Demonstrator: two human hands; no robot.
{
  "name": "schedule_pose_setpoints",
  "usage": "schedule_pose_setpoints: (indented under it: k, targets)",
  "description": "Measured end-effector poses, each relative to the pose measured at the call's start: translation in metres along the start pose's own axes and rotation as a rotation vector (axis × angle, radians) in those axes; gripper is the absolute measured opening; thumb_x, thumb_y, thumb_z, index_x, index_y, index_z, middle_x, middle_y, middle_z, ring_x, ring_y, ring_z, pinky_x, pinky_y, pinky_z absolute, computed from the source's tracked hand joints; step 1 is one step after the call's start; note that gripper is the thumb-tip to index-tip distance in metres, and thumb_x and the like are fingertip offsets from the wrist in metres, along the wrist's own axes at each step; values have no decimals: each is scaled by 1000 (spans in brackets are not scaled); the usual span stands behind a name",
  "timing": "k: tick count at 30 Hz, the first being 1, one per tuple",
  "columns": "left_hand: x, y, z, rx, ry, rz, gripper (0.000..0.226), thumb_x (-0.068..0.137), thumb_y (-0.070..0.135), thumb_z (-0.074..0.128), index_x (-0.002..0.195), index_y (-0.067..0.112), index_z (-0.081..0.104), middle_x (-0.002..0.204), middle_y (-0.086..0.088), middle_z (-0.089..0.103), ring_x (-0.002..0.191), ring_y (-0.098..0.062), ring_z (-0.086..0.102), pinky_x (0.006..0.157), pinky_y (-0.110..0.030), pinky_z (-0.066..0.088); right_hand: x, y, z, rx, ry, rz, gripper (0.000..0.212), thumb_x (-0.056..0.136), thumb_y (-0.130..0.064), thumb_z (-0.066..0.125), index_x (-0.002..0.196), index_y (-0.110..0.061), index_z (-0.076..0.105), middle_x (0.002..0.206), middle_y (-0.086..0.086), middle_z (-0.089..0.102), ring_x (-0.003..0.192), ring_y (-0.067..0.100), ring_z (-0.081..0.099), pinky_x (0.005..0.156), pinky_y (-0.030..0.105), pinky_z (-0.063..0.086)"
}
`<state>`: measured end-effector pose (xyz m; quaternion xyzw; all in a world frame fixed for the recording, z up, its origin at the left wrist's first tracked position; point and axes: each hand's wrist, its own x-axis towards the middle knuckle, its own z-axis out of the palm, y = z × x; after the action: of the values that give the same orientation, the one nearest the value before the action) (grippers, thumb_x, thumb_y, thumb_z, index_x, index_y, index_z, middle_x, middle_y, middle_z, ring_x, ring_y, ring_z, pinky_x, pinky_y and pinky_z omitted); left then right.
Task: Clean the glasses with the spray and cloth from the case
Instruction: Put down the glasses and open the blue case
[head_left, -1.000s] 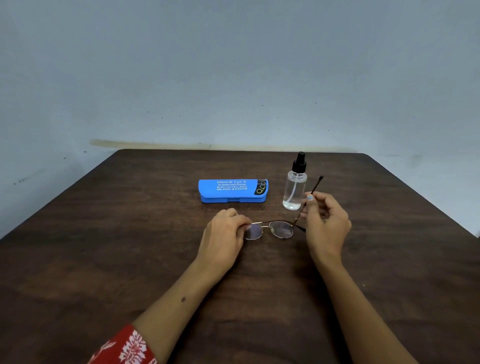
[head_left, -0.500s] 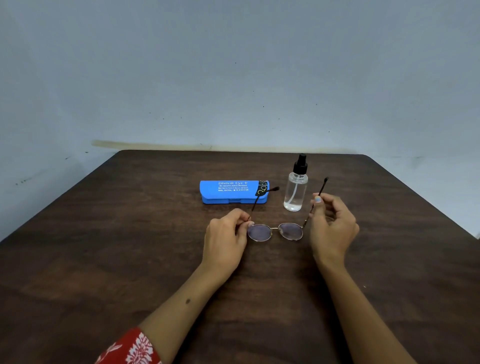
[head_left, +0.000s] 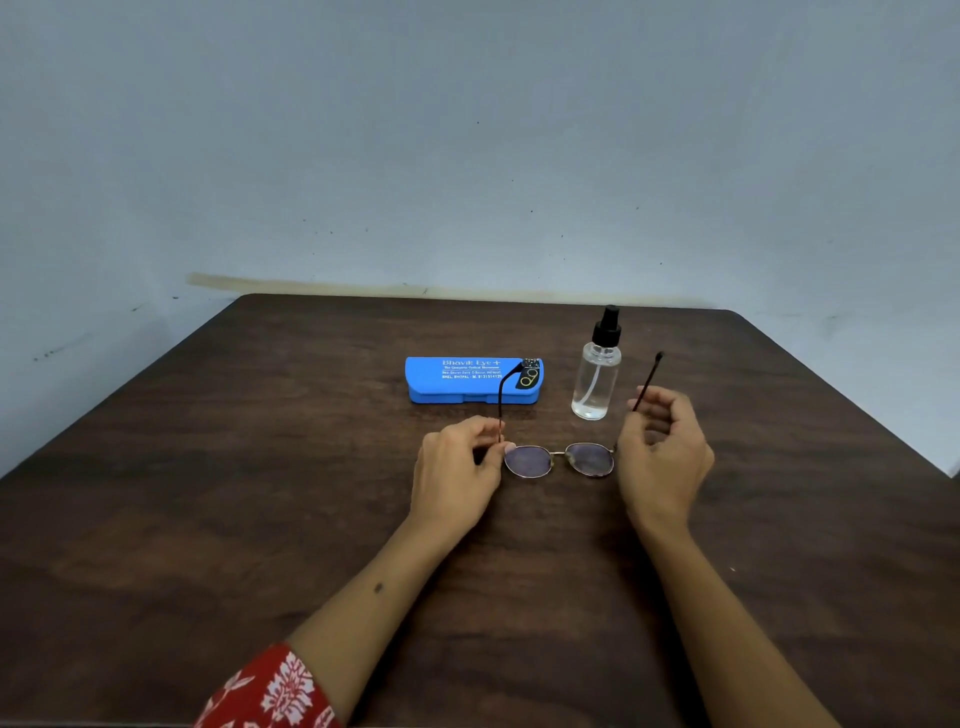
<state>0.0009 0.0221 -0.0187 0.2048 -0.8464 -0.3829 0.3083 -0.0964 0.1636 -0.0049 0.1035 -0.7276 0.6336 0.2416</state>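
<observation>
Head view, nearest first: a red sleeve with a white floral print (head_left: 270, 693) covers the left upper forearm at the bottom edge, and both bare forearms reach forward over the dark brown wooden desk (head_left: 208, 519). The left hand (head_left: 457, 470) has its fingers curled, thumb and fingertips pinching the left temple arm of the round, gold-wire-rimmed glasses with tinted lenses (head_left: 558, 460) close to the hinge. The right hand (head_left: 665, 447) is likewise curled, its fingertips pinching the right temple arm partway along. Between the two hands the glasses sit at the middle of the desk with their lenses facing the person; whether the frame touches the wood or is held just above it cannot be told. Both thin dark temple arms are unfolded and point away and upward, the left one crossing in front of the case beyond it.

Farther back, just beyond the right hand, a small clear plastic spray bottle with a black pump top (head_left: 597, 374) stands upright. To its left, near but apart, a bright blue plastic glasses case with white lettering (head_left: 470, 379) lies closed and flat. Behind the desk rises a pale blue-grey wall (head_left: 467, 156).
</observation>
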Motion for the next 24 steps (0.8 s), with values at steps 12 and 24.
schedule_pose_setpoints:
  k: [12, 24]
  targets:
    - [2, 5, -26, -33, 172, -39, 43, 66, 21, 59, 107, 14, 69, 104, 2, 73, 85, -10, 69, 88, -27, 53, 0, -5, -7, 21, 158, -64, 53, 63, -1, 36, 112, -9, 52, 107, 1, 59, 91, 19, 56, 77, 42, 50]
    - [54, -46, -84, 129, 10, -115, 93, 64, 41, 81, 141, 14, 36, 144, -4, 44, 132, -20, 42, 111, -39, 35, -40, -133, 31, 237, 97, -861, 41, 78, 2, 53, 119, 3, 51, 128, 16, 49, 119, 31, 47, 98, 45, 41]
